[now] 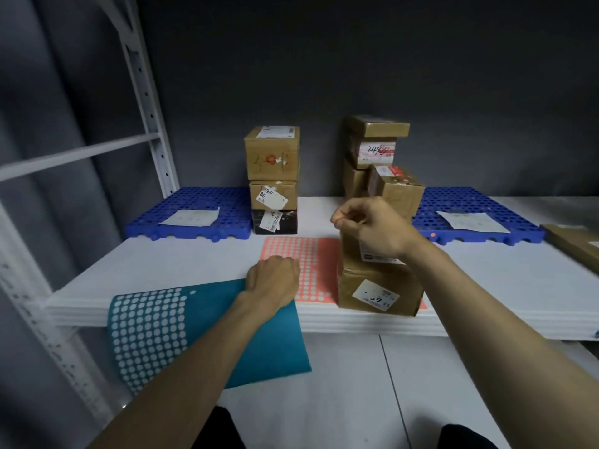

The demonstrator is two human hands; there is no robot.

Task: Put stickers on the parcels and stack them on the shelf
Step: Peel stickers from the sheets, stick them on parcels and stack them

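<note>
Head view, the only one we have. We see a white shelf (194,260) with two blue perforated pallets on it, the left pallet (191,215) and the right pallet (479,218), each carrying a pale sheet of paper.

Left hand (274,280) rests at the shelf's front edge, fingers curled down onto the top corner of a teal sticker sheet (207,332), which hangs off the front edge of the shelf. We cannot tell whether it pinches the sheet or only presses on it.

Right hand (372,231) is raised over the near parcels, thumb and forefinger pinched together; whatever sits between the fingertips is too small for us to tell.

An orange sticker sheet (301,260) lies flat on the shelf between the hands, partly under the near parcel stack (379,286), two brown boxes with white labels at the shelf front.

Behind, between the pallets, a left stack (274,179) of three parcels, the bottom one black. A right stack (376,157) of brown boxes stands further back, just behind the raised hand.

A flat brown parcel (573,244) lies at the far right edge.
</note>
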